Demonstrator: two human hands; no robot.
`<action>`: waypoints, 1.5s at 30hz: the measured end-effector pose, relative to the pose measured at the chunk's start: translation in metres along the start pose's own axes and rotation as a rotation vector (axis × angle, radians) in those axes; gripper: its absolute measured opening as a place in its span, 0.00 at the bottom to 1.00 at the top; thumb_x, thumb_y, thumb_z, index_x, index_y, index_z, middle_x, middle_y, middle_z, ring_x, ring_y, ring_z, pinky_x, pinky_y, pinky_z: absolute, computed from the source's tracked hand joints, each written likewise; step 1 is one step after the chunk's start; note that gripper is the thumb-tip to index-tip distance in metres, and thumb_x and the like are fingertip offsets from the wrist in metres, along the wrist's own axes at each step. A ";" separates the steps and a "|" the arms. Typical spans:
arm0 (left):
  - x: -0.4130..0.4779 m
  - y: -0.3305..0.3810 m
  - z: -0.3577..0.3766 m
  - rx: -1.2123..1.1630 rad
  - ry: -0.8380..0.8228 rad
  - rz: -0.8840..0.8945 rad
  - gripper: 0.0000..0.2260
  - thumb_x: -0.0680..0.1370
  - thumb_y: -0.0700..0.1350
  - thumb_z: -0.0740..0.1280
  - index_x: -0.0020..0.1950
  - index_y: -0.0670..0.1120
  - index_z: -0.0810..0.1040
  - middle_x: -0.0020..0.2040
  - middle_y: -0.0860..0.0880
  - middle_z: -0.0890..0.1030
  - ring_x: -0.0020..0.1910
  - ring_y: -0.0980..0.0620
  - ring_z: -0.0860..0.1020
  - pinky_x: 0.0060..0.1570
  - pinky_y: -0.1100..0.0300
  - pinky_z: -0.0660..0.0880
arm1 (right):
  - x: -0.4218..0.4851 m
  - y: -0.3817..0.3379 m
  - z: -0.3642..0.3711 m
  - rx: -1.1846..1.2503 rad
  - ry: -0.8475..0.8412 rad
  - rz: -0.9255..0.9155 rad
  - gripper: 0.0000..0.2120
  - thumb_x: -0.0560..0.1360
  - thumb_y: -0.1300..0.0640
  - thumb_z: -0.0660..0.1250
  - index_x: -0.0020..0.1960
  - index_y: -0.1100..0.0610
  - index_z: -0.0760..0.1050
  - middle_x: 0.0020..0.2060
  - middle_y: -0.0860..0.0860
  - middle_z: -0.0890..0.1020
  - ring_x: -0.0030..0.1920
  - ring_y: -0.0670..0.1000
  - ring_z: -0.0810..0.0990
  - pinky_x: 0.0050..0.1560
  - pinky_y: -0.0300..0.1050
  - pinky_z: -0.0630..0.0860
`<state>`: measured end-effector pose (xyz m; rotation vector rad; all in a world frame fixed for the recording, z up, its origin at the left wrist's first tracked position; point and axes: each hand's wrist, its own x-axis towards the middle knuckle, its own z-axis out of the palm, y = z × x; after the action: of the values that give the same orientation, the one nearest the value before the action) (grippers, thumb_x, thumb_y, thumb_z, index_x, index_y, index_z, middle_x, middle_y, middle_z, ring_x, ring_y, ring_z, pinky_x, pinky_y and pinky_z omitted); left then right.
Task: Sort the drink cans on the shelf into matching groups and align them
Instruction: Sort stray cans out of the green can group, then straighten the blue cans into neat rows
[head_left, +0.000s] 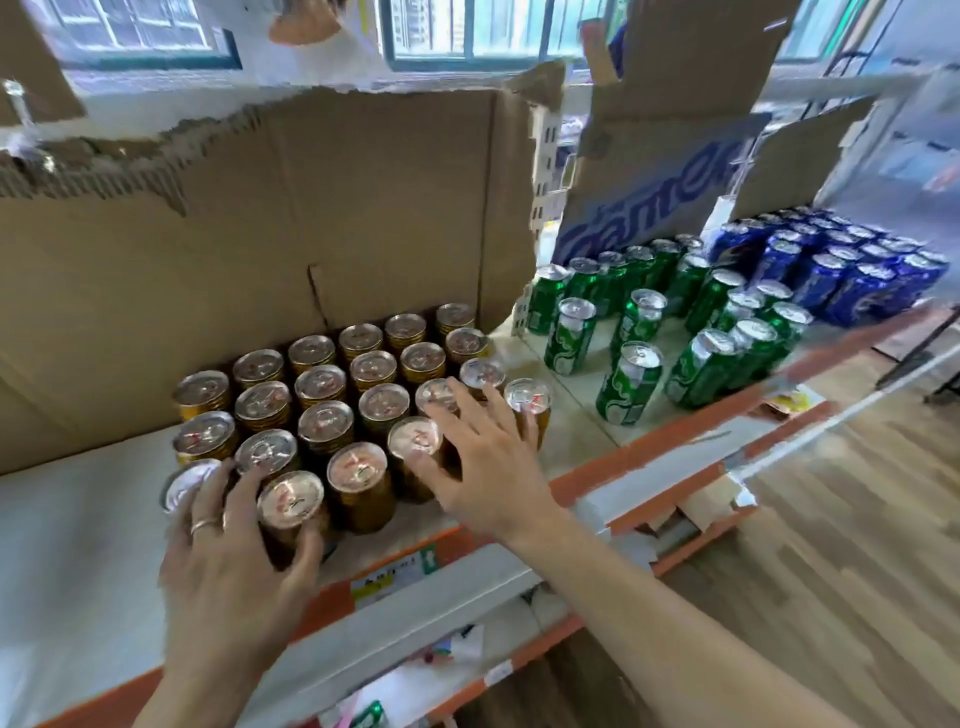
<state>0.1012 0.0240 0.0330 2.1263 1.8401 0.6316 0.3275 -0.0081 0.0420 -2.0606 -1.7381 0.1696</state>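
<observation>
Head view: with left hand (234, 561) gripping the near gold can (291, 505) and right hand (483, 467) splayed wide, square it into line.

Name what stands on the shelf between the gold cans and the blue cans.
The green cans stand there in a loose, uneven cluster, between the gold cans and the blue cans, as the head view shows.
</observation>
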 end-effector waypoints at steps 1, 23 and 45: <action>-0.006 0.018 0.006 0.009 -0.033 0.015 0.31 0.74 0.51 0.73 0.73 0.45 0.68 0.77 0.42 0.64 0.76 0.39 0.58 0.74 0.41 0.56 | -0.005 0.015 -0.013 0.015 0.020 0.010 0.30 0.77 0.34 0.55 0.77 0.43 0.61 0.79 0.46 0.56 0.79 0.55 0.48 0.75 0.65 0.44; -0.090 0.412 0.186 -0.187 -0.377 0.719 0.28 0.78 0.55 0.67 0.76 0.51 0.64 0.75 0.52 0.64 0.75 0.52 0.56 0.73 0.51 0.59 | -0.166 0.371 -0.234 0.000 0.372 0.406 0.30 0.75 0.35 0.56 0.73 0.48 0.70 0.74 0.48 0.69 0.76 0.50 0.63 0.72 0.58 0.65; -0.017 0.726 0.365 -0.367 -0.495 0.989 0.26 0.76 0.50 0.71 0.73 0.47 0.70 0.73 0.45 0.69 0.72 0.44 0.62 0.67 0.45 0.66 | -0.099 0.620 -0.343 -0.176 0.370 0.713 0.27 0.79 0.42 0.63 0.76 0.45 0.64 0.78 0.45 0.61 0.78 0.50 0.55 0.74 0.55 0.54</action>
<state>0.9070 -0.0813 0.0492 2.5051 0.3185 0.4839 0.9958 -0.2602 0.0817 -2.5604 -0.7805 -0.1538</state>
